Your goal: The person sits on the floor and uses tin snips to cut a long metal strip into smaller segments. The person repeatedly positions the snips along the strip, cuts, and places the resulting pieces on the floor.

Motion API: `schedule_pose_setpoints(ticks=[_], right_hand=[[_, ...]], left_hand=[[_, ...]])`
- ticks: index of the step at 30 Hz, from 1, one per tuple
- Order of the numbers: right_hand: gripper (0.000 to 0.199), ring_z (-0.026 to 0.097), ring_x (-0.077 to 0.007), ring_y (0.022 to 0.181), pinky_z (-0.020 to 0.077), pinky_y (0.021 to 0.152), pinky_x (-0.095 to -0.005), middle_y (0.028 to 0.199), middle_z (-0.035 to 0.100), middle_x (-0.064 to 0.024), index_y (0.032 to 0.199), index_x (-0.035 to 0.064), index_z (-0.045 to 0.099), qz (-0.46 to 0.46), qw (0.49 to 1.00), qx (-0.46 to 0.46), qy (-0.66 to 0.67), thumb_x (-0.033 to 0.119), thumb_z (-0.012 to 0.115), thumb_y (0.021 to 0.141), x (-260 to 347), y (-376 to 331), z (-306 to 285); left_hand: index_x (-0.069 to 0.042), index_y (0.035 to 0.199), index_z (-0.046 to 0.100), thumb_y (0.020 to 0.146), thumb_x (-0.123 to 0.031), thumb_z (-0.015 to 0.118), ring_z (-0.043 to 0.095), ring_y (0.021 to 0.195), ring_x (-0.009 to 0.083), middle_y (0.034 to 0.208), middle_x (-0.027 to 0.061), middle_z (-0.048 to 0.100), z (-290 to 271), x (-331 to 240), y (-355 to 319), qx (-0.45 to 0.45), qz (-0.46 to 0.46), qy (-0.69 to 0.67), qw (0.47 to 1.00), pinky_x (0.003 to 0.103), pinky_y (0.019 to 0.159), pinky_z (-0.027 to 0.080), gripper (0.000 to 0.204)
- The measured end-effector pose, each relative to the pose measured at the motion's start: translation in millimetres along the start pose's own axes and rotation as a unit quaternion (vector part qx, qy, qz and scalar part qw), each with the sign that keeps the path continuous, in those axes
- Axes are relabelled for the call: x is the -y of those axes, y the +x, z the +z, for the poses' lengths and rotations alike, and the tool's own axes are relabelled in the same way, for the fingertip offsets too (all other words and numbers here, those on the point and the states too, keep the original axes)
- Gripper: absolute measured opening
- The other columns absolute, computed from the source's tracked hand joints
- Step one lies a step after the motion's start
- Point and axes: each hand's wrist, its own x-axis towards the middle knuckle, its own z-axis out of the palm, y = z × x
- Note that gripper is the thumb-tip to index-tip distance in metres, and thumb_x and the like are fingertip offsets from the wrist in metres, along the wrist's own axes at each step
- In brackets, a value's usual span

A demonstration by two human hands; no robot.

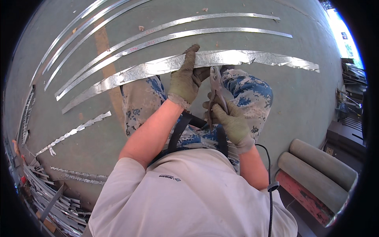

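Note:
A long, shiny sheet-metal strip (225, 58) with slanted cuts and bent tabs along its edges lies across in front of my knees. My left hand (184, 83), in a dirty work glove, grips the strip near its middle, index finger stretched over the top face. In my gloved right hand (233, 124) is a pair of metal pliers (215, 85), fingers wrapped around the handles. The jaws point away from me and sit at the strip's near edge, just right of my left hand. Whether they bite the metal cannot be made out.
Several plain metal strips (213, 31) lie beyond on the green floor (300, 98). At left lie a notched strip (73, 132) and a heap of metal strips (59, 213). Grey rollers (316, 173) on a red base (302, 193) stand at right. A black cable (269, 162) hangs beside my right arm.

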Motion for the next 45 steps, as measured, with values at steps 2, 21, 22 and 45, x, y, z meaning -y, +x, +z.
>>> schedule_pose_setpoints(ticks=[2,21,22,45], right_hand=[[0.033,0.062,-0.0087,0.080,0.0517,0.068,-0.0249,0.098,0.071,-0.0027,0.137,0.0044,0.062,-0.013,0.999,-0.015,-0.045,0.020,0.061,0.108,-6.1,4.7,0.8],[0.041,0.060,-0.0132,0.084,0.0520,0.077,-0.0299,0.100,0.069,-0.0071,0.142,0.0028,0.060,-0.036,0.967,-0.148,-0.205,0.020,0.062,0.105,-17.6,14.6,21.1],[0.042,0.063,-0.0167,0.087,0.0529,0.080,-0.0323,0.104,0.070,-0.0107,0.143,0.0029,0.059,-0.050,0.963,-0.151,-0.216,0.021,0.062,0.105,-21.2,15.9,20.8],[0.045,0.066,-0.0383,0.094,0.0520,0.083,-0.0471,0.104,0.069,-0.0240,0.127,-0.0001,0.063,-0.067,0.932,-0.166,-0.314,0.038,0.063,0.103,-31.0,26.8,36.2]], left_hand=[[-0.012,0.143,0.059,0.108,-0.037,0.060,0.074,0.094,0.0214,0.118,0.0079,0.070,-6.3,2.9,2.1,-0.013,-0.002,0.022,1.000,0.034,0.082,0.064,0.043],[-0.007,0.137,0.063,0.106,-0.028,0.065,0.075,0.089,0.0218,0.113,0.0102,0.071,-6.2,0.9,2.2,-0.050,-0.004,0.003,0.999,0.033,0.076,0.065,0.038],[-0.006,0.136,0.064,0.105,-0.027,0.066,0.075,0.089,0.0220,0.113,0.0102,0.071,-7.3,1.9,3.0,-0.049,0.000,-0.001,0.999,0.033,0.075,0.065,0.037],[-0.011,0.142,0.059,0.108,-0.032,0.060,0.072,0.100,0.0233,0.116,0.0108,0.068,-11.9,3.5,2.0,-0.057,-0.025,0.042,0.997,0.039,0.083,0.064,0.040]])
